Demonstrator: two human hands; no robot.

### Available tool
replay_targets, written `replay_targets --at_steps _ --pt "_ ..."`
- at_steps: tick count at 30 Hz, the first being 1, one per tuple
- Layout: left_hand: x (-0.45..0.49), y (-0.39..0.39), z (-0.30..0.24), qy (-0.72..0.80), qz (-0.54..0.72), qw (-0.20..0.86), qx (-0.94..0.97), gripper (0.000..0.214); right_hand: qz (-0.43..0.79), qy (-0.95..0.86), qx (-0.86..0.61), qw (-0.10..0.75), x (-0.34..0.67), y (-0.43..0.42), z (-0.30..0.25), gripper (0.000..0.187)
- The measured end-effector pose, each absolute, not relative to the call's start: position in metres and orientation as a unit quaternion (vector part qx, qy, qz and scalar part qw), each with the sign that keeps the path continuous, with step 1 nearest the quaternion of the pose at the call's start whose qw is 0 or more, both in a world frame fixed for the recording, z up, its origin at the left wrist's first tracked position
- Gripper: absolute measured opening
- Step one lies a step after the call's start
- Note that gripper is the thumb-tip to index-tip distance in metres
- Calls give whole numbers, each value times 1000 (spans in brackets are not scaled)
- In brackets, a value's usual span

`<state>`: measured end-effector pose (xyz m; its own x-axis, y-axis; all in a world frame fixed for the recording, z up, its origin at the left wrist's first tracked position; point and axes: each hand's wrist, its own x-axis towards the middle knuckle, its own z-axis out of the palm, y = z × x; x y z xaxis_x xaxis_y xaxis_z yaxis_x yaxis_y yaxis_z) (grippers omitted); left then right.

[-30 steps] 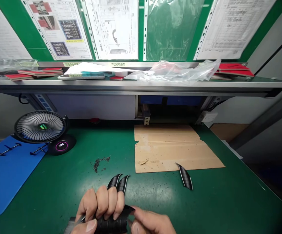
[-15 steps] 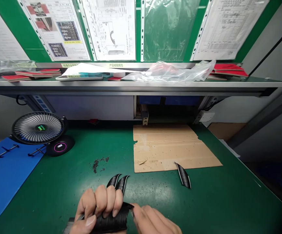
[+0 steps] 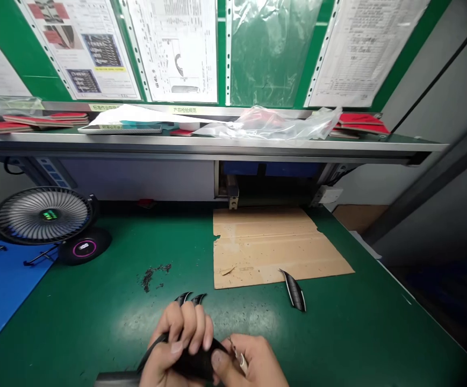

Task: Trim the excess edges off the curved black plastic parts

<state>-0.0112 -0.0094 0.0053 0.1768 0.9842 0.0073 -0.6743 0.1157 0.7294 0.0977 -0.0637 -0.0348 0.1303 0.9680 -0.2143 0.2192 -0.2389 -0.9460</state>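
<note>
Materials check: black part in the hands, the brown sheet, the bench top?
Black part: looks like matt ribbed plastic or rubber; hard to tell. Brown sheet: corrugated cardboard, with torn edges and creases. Bench top: green mat, likely rubber, with a dull sheen.

Only the person's two hands show, low at the near edge of the bench. The left hand (image 3: 179, 344) is bare, with no glove, ring or sleeve in sight, its nails short and plain. The right hand (image 3: 253, 363) is likewise bare and unsleeved.
</note>
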Motion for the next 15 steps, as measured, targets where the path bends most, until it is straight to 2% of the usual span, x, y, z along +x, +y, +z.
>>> replay_targets --at_steps 2,4,6,9,15 --pt "-4 -6 -18 385 541 651 369 23 386 -477 -711 345 123 -62 -51 39" --pt "-1 -5 -44 512 432 589 452 33 318 -446 -780 303 151 -64 -69 33" --pt "-2 -7 -66 572 308 536 539 41 282 -411 -822 275 175 -68 -86 32" --pt "-8 -10 -85 559 229 514 609 44 240 -383 -860 238 197 -79 -99 32" --pt "-10 -11 -79 533 198 543 618 44 176 -324 -905 210 236 -90 -91 38"
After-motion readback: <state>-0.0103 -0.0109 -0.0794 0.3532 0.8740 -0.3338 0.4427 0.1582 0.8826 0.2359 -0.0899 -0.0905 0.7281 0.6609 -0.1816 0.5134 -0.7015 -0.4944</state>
